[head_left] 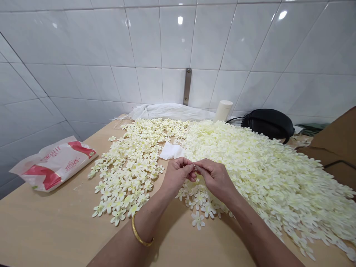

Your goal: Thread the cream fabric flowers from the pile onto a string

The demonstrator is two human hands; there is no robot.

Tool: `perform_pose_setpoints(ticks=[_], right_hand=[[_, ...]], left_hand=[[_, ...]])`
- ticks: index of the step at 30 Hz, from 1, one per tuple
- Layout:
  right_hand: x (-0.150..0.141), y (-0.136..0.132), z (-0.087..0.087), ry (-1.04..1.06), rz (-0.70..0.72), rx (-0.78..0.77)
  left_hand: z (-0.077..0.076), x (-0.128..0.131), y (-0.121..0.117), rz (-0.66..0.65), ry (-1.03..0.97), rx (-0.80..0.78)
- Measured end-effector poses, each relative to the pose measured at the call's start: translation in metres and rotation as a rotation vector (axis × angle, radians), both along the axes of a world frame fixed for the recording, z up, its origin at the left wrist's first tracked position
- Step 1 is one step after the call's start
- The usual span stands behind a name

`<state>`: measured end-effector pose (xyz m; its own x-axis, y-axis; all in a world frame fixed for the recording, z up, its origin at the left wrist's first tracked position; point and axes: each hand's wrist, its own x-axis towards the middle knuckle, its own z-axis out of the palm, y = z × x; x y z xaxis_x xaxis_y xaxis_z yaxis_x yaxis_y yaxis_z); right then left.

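Observation:
My left hand and my right hand meet fingertip to fingertip above the table. Both are closed in a pinch around something tiny and pale between them, too small to name. A large heap of pale yellow-white artificial flowers spreads under and to the right of my right hand. To the left of my left hand lies a thinner spread of similar flowers. One single flower rests by itself below my hands. Just behind my left hand is a folded white tissue.
A red and white plastic packet lies at the table's left edge. Along the tiled wall are a white cloth, a white cylinder and a black bag. Brown cardboard stands at the right. The wooden table extends toward me.

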<state>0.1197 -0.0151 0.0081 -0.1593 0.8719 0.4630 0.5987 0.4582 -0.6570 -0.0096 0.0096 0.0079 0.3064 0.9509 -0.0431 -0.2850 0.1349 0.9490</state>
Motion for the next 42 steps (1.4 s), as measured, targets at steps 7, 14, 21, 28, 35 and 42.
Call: perform_pose_setpoints(ticks=[7,14,21,28,35,42], right_hand=[[-0.0007,-0.0018,0.0046,0.13,-0.057,-0.113],[-0.0006,-0.0031,0.0077,0.151,-0.058,-0.146],[-0.0029,-0.0049,0.0079,0.121,-0.097,-0.13],[-0.0012,-0.0033,0.0068,0.143,-0.116,-0.176],[0.0009,-0.0031,0.0086,0.118,-0.065,-0.159],[-0.0007,-0.0039,0.0079,0.111,-0.108,-0.126]], left_hand=[[0.0003,0.0,-0.0007,-0.036,0.025,0.045],[-0.0005,0.0003,-0.0028,-0.028,0.133,0.154],[-0.0028,0.0018,-0.0033,-0.022,0.139,0.184],[-0.0008,0.0025,-0.0045,-0.013,0.134,0.17],[0.0026,0.0016,-0.0056,-0.012,0.135,0.164],[0.0017,0.003,-0.0051,-0.028,0.128,0.138]])
